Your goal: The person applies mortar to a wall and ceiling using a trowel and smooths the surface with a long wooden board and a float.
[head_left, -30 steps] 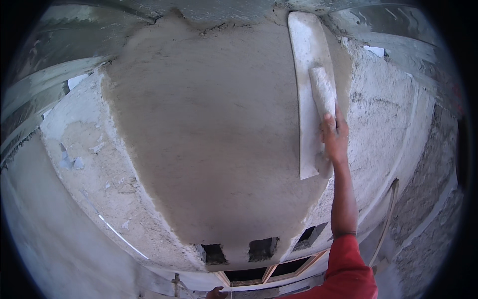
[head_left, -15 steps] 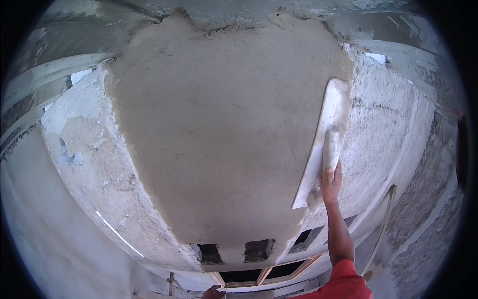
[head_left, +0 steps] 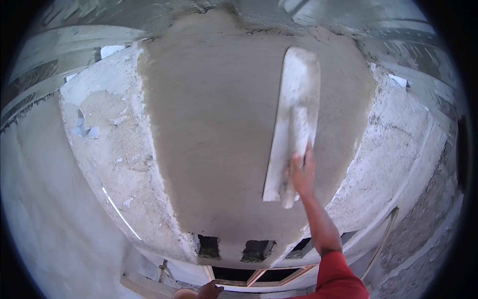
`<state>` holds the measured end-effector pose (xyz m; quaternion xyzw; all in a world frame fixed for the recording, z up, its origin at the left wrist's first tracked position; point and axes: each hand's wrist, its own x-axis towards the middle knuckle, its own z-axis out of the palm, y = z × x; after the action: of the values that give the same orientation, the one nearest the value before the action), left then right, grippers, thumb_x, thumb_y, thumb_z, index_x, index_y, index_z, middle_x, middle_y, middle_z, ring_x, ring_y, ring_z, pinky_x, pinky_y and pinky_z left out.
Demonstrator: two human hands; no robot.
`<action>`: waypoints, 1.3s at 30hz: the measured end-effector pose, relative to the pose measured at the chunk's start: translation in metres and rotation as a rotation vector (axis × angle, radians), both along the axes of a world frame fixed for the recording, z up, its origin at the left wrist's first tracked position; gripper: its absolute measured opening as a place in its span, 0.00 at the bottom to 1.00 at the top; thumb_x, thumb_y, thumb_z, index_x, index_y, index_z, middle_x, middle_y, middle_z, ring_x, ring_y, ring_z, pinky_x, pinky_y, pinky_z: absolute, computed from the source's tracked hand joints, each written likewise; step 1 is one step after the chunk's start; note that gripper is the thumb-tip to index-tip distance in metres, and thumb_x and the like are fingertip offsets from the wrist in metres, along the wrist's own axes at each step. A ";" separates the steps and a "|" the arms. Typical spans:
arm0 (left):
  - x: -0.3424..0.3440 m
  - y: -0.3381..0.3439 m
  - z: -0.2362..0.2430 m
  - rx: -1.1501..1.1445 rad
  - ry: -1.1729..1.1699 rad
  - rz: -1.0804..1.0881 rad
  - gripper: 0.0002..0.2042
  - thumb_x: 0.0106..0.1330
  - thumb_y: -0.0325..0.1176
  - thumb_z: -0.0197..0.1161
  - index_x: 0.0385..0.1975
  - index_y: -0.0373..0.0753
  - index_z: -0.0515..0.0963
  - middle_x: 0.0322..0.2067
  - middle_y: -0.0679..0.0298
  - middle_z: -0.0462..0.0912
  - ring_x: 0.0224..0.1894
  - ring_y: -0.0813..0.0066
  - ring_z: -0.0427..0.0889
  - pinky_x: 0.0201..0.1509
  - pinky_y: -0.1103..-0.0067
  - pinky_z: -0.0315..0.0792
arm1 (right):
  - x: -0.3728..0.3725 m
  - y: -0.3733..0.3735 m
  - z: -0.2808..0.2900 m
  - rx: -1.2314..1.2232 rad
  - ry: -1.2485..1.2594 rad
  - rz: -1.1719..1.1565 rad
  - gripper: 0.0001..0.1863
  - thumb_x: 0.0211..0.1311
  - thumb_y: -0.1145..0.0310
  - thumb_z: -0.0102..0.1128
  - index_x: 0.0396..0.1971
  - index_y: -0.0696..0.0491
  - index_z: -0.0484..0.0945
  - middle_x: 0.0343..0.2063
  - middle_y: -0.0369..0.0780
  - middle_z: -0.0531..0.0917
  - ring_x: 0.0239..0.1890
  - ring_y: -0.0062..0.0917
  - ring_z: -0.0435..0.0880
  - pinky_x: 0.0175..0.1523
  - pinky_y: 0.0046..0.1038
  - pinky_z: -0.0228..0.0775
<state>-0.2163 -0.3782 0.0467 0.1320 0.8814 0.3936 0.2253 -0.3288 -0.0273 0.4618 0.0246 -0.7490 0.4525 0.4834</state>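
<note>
My right hand (head_left: 301, 174) is closed around the handle of a long, pale plastering float (head_left: 298, 79). The float stands nearly upright, its blade lying along a broad panel of smooth grey plaster (head_left: 219, 124), right of the panel's middle. Only the top of my left hand (head_left: 210, 290) shows, at the lower edge. Its fingers look curled, and what they hold, if anything, is cut off. Beside it on the left is a round beige rim (head_left: 185, 294), too little in view to name.
Rough whitish wall strips flank the plaster, one on the left (head_left: 114, 134) and one on the right (head_left: 388, 134). Low down are dark square holes (head_left: 258, 250) and a wooden frame (head_left: 256, 277). Concrete ceiling (head_left: 249, 20) meets the panel's ragged top. A hose-like strip (head_left: 381, 241) hangs at right.
My right hand has carried the float left and slightly up, from the panel's right border onto the grey plaster. The view has shifted a little. My left hand stays low.
</note>
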 end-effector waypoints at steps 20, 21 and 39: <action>0.004 -0.002 0.014 0.118 -0.012 0.003 0.25 0.61 0.48 0.64 0.52 0.37 0.75 0.36 0.52 0.85 0.40 0.55 0.84 0.47 0.67 0.77 | -0.010 0.034 0.019 0.502 0.056 -0.281 0.35 0.70 0.49 0.48 0.69 0.54 0.57 0.48 0.55 0.80 0.35 0.35 0.83 0.43 0.37 0.75; 0.005 -0.004 0.017 0.117 -0.016 0.015 0.25 0.61 0.48 0.64 0.52 0.37 0.75 0.36 0.52 0.85 0.40 0.55 0.84 0.47 0.67 0.77 | 0.000 0.044 0.005 0.385 0.001 -0.228 0.36 0.69 0.46 0.47 0.69 0.54 0.56 0.49 0.54 0.78 0.34 0.33 0.82 0.43 0.35 0.75; -0.001 -0.015 0.016 0.105 0.053 0.079 0.24 0.62 0.47 0.63 0.53 0.38 0.74 0.38 0.50 0.84 0.42 0.53 0.84 0.48 0.66 0.76 | -0.073 -0.148 -0.019 0.826 -0.317 0.079 0.38 0.62 0.63 0.60 0.69 0.52 0.54 0.37 0.54 0.81 0.37 0.45 0.83 0.44 0.41 0.75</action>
<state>-0.2176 -0.3934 0.0622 0.1193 0.8697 0.4442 0.1788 -0.4014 -0.1756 0.4431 0.1746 -0.9303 0.1314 0.2947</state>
